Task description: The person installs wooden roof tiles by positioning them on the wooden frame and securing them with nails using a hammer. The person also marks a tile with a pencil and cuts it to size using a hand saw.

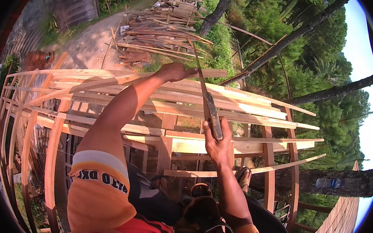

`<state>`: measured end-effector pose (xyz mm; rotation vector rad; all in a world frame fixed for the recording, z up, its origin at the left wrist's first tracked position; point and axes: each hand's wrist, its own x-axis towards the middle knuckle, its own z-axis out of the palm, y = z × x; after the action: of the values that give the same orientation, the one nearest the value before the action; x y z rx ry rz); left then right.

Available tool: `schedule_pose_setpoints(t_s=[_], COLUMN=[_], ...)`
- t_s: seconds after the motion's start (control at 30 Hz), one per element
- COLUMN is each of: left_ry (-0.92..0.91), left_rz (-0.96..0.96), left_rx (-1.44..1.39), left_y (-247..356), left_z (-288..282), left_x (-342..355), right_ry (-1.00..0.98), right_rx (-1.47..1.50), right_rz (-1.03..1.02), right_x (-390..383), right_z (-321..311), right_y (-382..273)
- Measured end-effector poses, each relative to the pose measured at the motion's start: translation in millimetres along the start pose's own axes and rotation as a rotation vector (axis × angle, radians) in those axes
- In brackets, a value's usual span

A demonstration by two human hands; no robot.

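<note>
My left hand (172, 72) is closed on a light wooden board (213, 74) lying across the upper edge of an open timber lattice. My right hand (217, 141) grips the worn handle (212, 114) of a hand saw, its fingers wrapped round it. The saw's long, narrow blade (201, 77) points away from me and crosses the board just right of my left hand. Whether the teeth are in a cut is too small to tell. Several long battens (259, 120) lie crosswise beneath both arms.
My feet (243, 179) are among the open framing, with upright-looking beams (268, 174) and gaps around them. A pile of planks (157, 32) lies below beside a dirt path (94, 49). Tree trunks (335, 92) stand close on the right, with a shingled roof edge (334, 226) at lower right.
</note>
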<state>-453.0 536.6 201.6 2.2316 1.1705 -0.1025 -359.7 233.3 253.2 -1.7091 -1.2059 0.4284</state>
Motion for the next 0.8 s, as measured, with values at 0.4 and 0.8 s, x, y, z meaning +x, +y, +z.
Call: schedule_pose_setpoints(t_s=[0.4,0.8], left_ry=[-0.057,-0.01], left_rz=[0.031,0.01], left_rx=[-0.037,-0.067], left_y=[-4.9,7.9], left_z=[2.6,-1.1], left_x=[3.9,5.8], right_ry=[0.045,0.125], right_rx=[0.037,0.001], right_rz=[-0.055,-0.1], right_x=[26.5,11.9], right_z=[20.3,21.2], right_y=[16.3,11.3])
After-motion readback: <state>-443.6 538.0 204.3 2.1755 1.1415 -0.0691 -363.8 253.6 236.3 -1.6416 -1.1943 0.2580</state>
